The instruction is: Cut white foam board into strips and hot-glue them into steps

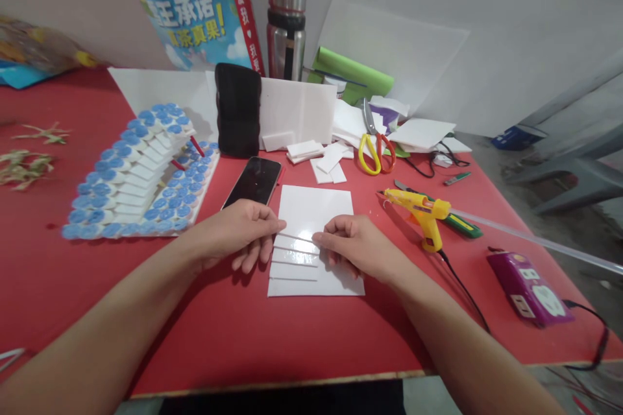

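Note:
A white foam board lies flat on the red table. Up its left side several thin white strips overlap like stair steps. My left hand pinches the left end of the topmost strip between thumb and fingers. At that strip's right end, my right hand is closed with thumb and index finger on it. The strip lies on or just above the strips below; I cannot tell which. A dark phone rests just beyond my left hand.
To the right are a yellow glue gun, a green utility knife and a purple power strip. Scissors and white offcuts lie behind the board. On the left stands a stair model with blue-topped pieces. A steel thermos stands behind.

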Action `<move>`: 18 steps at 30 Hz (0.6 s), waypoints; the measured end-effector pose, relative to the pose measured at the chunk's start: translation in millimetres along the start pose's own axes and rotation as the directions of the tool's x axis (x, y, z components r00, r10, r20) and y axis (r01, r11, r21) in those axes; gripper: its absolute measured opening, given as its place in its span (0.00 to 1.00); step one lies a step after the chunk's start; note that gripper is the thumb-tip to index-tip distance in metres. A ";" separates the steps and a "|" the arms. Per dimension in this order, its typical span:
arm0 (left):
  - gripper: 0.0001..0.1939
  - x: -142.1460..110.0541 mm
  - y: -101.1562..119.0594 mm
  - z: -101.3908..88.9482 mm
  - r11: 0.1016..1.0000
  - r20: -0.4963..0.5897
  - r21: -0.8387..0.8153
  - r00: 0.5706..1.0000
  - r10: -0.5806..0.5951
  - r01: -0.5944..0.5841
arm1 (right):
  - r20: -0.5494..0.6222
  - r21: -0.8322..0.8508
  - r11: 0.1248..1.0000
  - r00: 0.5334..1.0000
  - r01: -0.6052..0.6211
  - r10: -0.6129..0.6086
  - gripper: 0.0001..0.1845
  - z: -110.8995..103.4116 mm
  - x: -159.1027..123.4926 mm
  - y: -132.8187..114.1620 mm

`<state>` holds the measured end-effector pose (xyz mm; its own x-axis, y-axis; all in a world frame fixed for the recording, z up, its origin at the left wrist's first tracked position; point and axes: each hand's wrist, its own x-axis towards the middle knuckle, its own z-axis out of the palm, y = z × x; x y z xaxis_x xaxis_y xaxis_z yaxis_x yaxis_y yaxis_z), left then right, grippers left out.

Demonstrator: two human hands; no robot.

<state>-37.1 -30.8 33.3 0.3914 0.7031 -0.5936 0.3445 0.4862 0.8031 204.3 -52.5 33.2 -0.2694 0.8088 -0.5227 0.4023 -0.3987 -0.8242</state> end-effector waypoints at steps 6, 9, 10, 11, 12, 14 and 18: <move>0.18 0.0 1.6 1.6 1.000 -0.007 0.003 1.000 -0.006 0.006 | 0.002 -0.004 1.000 1.000 0.001 -0.001 0.14 0.6 -1.5 0.3; 0.17 1.2 0.8 1.2 1.000 -0.010 0.002 1.000 0.001 -0.001 | 0.007 -0.002 1.000 1.000 0.017 -0.017 0.14 0.4 -0.8 2.5; 0.16 1.5 0.5 1.0 1.000 -0.013 0.000 1.000 -0.001 0.001 | 0.005 -0.002 1.000 1.000 0.018 -0.018 0.14 0.3 -0.4 3.1; 0.16 1.8 0.3 0.8 1.000 -0.013 -0.001 1.000 -0.006 0.006 | 0.004 0.000 1.000 1.000 0.020 -0.020 0.14 0.3 0.0 3.4; 0.16 2.0 0.2 0.7 1.000 -0.013 -0.001 1.000 -0.010 0.010 | 0.005 0.001 1.000 1.000 0.023 -0.023 0.14 0.4 0.3 3.7; 0.16 2.1 0.2 0.6 1.000 -0.012 0.000 1.000 -0.015 0.015 | 0.008 0.000 1.000 1.000 0.029 -0.029 0.14 0.5 0.7 3.5; 0.17 1.6 0.2 0.8 1.000 -0.009 0.003 1.000 -0.002 0.002 | 0.005 -0.010 1.000 1.000 0.017 -0.016 0.14 0.8 0.4 2.7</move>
<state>-35.7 -30.0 32.4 0.3829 0.7068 -0.5948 0.3482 0.4860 0.8016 204.6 -53.6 30.7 -0.2806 0.8130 -0.5103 0.4064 -0.3810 -0.8305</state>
